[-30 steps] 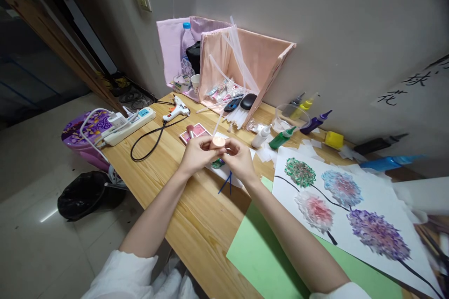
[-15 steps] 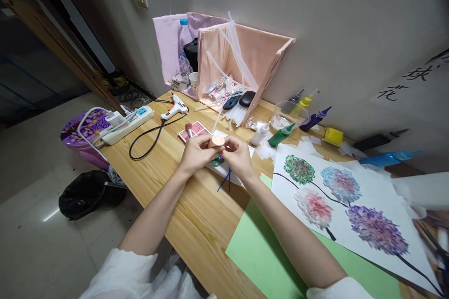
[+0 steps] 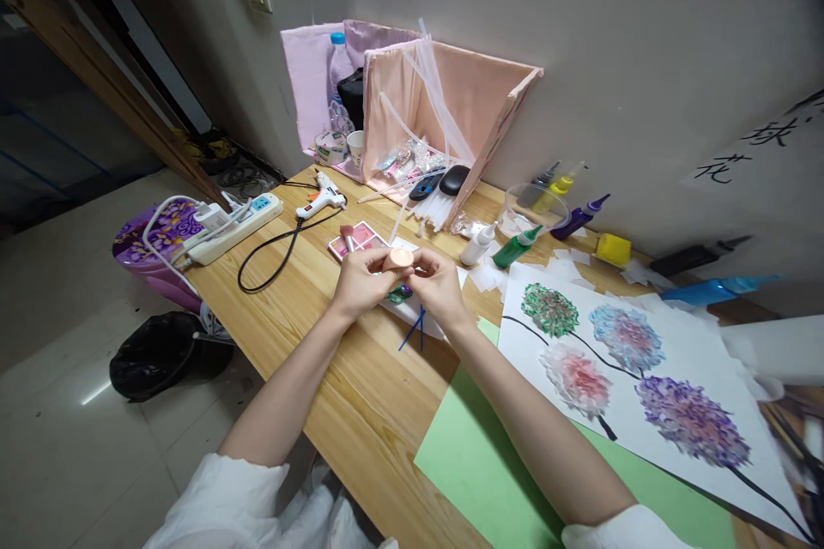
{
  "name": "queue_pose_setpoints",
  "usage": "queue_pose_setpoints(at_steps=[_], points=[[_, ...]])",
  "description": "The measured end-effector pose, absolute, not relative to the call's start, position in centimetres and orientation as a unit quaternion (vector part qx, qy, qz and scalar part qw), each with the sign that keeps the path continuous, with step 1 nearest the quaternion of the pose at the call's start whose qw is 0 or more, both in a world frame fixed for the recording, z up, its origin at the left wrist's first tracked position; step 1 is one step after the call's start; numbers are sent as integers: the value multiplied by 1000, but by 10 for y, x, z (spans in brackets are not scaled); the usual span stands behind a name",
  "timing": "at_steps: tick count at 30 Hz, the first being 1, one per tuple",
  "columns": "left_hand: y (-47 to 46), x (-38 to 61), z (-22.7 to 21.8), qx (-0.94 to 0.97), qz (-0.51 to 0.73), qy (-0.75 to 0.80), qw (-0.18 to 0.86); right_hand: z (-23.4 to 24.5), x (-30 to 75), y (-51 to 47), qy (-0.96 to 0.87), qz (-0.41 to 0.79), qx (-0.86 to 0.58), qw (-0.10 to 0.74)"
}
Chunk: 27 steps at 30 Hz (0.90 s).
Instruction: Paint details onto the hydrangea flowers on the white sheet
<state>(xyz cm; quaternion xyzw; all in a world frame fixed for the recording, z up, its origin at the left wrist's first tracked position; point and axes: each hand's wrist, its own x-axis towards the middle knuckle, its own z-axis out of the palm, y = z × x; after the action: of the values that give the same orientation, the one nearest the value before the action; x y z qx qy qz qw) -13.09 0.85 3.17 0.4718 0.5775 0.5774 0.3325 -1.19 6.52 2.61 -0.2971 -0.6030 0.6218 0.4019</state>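
Observation:
Between the fingertips of my left hand [image 3: 361, 279] and my right hand [image 3: 438, 281] is a small round beige disc [image 3: 399, 257], its flat face turned up; its exact kind is unclear. Both hands are closed on it, the thumbs meeting at its near side. Beneath them, partly hidden, lies a green and purple piece [image 3: 400, 294] on white paper. Two crossed blue sticks [image 3: 414, 329] rest just nearer to me. Behind my left hand sits a pink makeup palette [image 3: 366, 238] with a brush [image 3: 348, 237] lying on it.
A glue gun [image 3: 322, 194] with its cord and a power strip [image 3: 238, 229] are on the left. Behind stands a peach fabric box [image 3: 476, 94] holding glue sticks. Paint bottles, including a green one [image 3: 517, 247], flank a sheet with painted flowers [image 3: 675, 352] on green paper [image 3: 476, 455].
Almost nothing differs. Both hands keep the beige disc in the same place, and the view has shifted only slightly.

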Motion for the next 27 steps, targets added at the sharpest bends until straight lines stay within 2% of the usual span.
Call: queue_pose_setpoints(at_steps=[19, 24, 27], points=[[9, -131, 35, 461, 589, 567, 344, 28, -10, 67, -626, 603, -287, 402], [9, -139, 46, 483, 587, 522, 388, 31, -10, 67, -640, 602, -260, 401], [7, -150, 50, 492, 630, 480, 362, 40, -3, 69, -600, 602, -296, 436]])
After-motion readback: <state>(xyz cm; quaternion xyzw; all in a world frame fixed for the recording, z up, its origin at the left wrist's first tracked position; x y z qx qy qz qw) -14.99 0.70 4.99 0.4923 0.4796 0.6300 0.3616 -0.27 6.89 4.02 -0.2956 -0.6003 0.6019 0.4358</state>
